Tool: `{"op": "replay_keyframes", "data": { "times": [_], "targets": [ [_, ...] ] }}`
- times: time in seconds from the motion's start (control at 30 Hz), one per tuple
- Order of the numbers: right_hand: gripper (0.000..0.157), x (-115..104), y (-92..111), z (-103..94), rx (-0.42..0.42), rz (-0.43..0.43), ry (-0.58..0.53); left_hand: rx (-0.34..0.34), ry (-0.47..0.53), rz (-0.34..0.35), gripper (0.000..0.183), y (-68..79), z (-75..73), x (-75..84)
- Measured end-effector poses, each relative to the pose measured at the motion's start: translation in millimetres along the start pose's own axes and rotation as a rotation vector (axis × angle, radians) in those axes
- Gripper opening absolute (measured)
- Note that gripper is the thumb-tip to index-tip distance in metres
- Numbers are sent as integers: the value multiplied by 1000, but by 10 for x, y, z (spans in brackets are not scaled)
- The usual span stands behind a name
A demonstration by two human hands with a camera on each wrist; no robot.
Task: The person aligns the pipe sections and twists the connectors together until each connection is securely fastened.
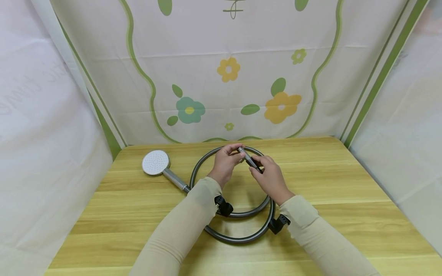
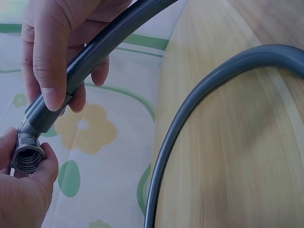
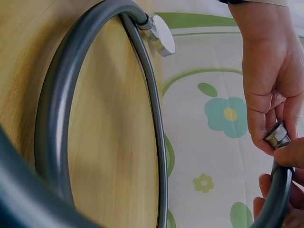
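Up off the table, my left hand pinches a metal nut at the end of a dark grey shower hose. The nut's open mouth shows screw thread inside in the left wrist view. Just behind the nut, my right hand grips the hose around its smooth grey collar. The rest of the hose lies in wide loops under both forearms. At its other end, a round shower head with a white nozzle face and a grey handle lies at the left, face up.
A wood-grain table carries everything. Behind it hangs a white cloth with printed flowers, and pale cloth walls stand at both sides. Black camera mounts sit on both wrists, above the hose loops.
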State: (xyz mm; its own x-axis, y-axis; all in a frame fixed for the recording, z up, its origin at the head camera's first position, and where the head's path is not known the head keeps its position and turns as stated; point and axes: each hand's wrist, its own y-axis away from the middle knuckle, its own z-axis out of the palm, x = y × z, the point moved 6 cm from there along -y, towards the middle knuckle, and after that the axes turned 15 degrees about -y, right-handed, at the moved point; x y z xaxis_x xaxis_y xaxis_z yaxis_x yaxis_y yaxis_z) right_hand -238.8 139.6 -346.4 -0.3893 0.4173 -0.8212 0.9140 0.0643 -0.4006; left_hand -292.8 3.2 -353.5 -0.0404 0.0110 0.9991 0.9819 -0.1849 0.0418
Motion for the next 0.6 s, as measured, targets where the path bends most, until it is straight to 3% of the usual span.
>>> {"op": "replay_keyframes", "data": {
  "times": [0.6],
  "targets": [
    [35,47,-8,-16,-34,88,-76,0,1,-6,33,-9,7,-3]
  ]
}}
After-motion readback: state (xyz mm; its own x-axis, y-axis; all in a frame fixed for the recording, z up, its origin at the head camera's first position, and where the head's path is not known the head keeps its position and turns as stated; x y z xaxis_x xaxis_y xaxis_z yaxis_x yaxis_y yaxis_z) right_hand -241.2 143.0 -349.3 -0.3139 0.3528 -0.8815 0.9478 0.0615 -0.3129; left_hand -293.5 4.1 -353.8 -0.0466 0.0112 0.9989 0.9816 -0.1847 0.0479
